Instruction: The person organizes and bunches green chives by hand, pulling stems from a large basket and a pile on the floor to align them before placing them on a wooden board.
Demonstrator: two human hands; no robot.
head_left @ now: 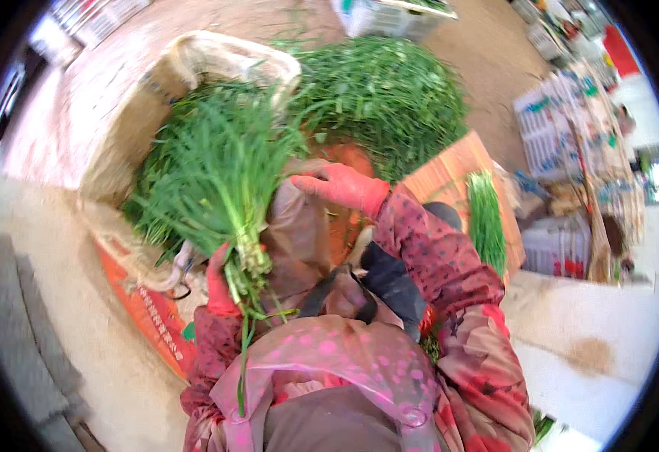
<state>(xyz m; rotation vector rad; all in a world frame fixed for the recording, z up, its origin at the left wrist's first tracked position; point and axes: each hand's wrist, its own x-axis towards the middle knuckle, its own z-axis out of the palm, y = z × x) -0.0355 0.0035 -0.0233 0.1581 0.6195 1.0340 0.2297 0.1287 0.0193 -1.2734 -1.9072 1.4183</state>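
A loose bunch of green onions (235,203) is held in my red-gloved left hand (220,280), its pale root ends toward me and its green leaves fanned outward. A few stray stalks dangle from the root end over my apron (329,350). My red-gloved right hand (338,187) is over my knee, fingers stretched to the left and nothing visible in them. Beneath the leaves stands a worn, off-white crate (130,139) filled with more greens. Past my right hand lies a large heap of green onions (390,94).
On the right, a neat bundle of green onions (486,222) lies on a cardboard sheet (450,167). Stacked white crates (570,128) stand farther right. Another white crate (393,19) is beyond the heap. An orange printed sack (145,313) lies by the near crate.
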